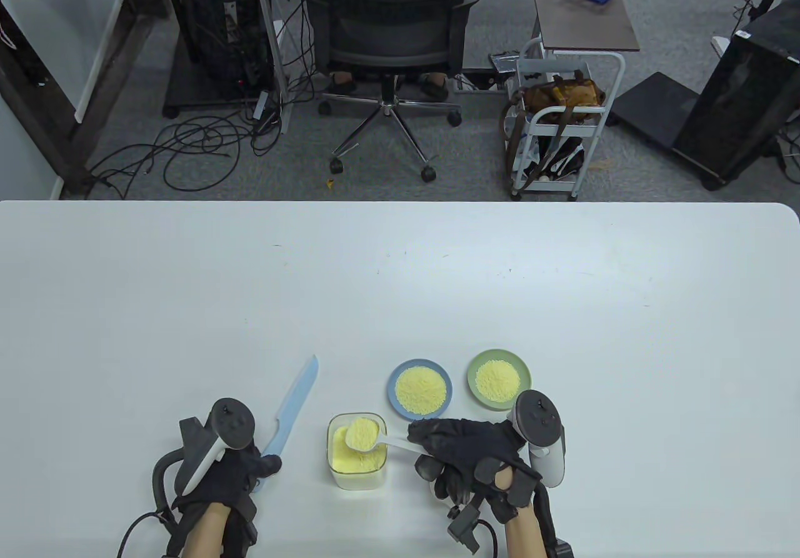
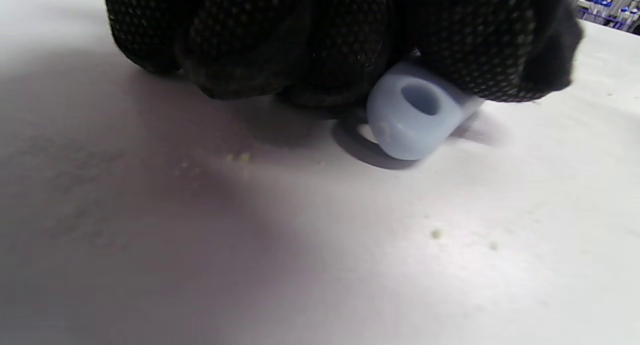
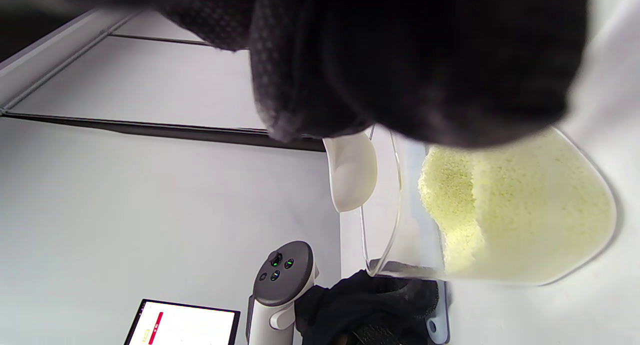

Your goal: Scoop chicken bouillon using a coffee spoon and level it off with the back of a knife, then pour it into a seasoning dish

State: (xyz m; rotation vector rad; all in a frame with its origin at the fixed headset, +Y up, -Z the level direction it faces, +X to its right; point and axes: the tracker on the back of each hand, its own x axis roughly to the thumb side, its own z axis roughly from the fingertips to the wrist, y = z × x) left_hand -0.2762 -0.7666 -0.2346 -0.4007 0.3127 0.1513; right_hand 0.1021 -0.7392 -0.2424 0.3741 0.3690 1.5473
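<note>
Left hand (image 2: 320,40) fingers curl round pale-blue plastic knife (image 1: 290,409) handle's holed butt, seen only wrist-side; right hand (image 1: 475,458) pinches heaped white coffee spoon (image 1: 375,438) over clear bouillon tub (image 1: 356,475).

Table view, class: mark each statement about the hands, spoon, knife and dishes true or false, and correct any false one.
1. The spoon is heaped with bouillon above the clear container. True.
2. The left hand grips the spoon. False: the right hand holds it; the left holds the knife by its handle.
3. The blue dish and green dish both hold powder. True.
4. The knife's back rests across the spoon. False: the blade lies apart, left of the container.
</note>
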